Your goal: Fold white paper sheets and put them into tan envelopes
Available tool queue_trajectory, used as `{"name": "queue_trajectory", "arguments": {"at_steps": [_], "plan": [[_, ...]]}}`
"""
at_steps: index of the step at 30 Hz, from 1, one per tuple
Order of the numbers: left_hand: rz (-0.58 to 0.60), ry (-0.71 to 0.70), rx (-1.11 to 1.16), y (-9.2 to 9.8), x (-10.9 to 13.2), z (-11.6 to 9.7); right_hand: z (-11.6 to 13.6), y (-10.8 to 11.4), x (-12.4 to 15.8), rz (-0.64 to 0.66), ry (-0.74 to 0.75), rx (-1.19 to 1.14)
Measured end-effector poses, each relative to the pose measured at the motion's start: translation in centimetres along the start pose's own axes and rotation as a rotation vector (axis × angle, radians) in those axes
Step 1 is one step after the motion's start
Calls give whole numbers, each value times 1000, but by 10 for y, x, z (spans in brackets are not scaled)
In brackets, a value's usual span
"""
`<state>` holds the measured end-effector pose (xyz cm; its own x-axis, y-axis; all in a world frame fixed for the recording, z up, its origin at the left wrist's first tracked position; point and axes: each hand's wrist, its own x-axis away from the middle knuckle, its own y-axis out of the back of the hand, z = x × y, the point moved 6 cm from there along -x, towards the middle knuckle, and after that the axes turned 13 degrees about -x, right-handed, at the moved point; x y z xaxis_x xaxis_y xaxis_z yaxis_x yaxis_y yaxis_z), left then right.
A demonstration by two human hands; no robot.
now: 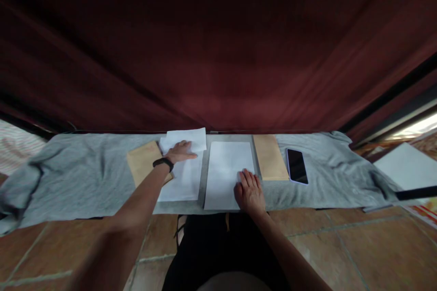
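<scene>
My left hand (180, 152), with a dark band on the wrist, lies with its fingers stretched out on a folded white sheet (187, 137). Under that sheet is more white paper (184, 182), which partly overlaps a brown envelope (141, 160) on the left. A neat stack of white paper (227, 163) sits in front of me. Flat on its lower right corner rests my right hand (251, 192), fingers extended, holding nothing. To the right of the stack lies another brown envelope or pile of envelopes (270, 157).
A phone (297, 166) with a dark screen lies right of the brown envelopes. Grey cloth (85, 173) covers the long narrow surface. A dark red curtain-like sheet (218, 77) rises behind it. At far right is a white flat object (409, 166). Tiled floor (358, 245) shows below.
</scene>
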<state>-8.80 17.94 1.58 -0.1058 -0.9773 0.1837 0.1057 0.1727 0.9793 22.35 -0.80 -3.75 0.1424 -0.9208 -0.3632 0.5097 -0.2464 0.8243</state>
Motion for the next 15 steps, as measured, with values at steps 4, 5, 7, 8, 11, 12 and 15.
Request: {"name": "queue_trajectory", "arguments": {"at_steps": [4,5,7,8,11,12,15], "plan": [[5,-68,-140,-20,19,-15,0,-1,-1,27,-5,14],[4,-85,-159,-20,20,-17,0,-1,-1,31,-5,14],[13,-101,-168,-20,19,-19,0,0,-1,34,-3,13],[15,-103,-174,-19,18,-19,0,0,-1,34,-3,11],[5,-100,-195,-18,15,-20,0,1,-1,31,-4,8],[-2,-98,-200,-18,15,-21,0,1,-1,31,-5,9],[-20,-91,-215,-17,21,-24,-1,0,0,32,-6,14]]}}
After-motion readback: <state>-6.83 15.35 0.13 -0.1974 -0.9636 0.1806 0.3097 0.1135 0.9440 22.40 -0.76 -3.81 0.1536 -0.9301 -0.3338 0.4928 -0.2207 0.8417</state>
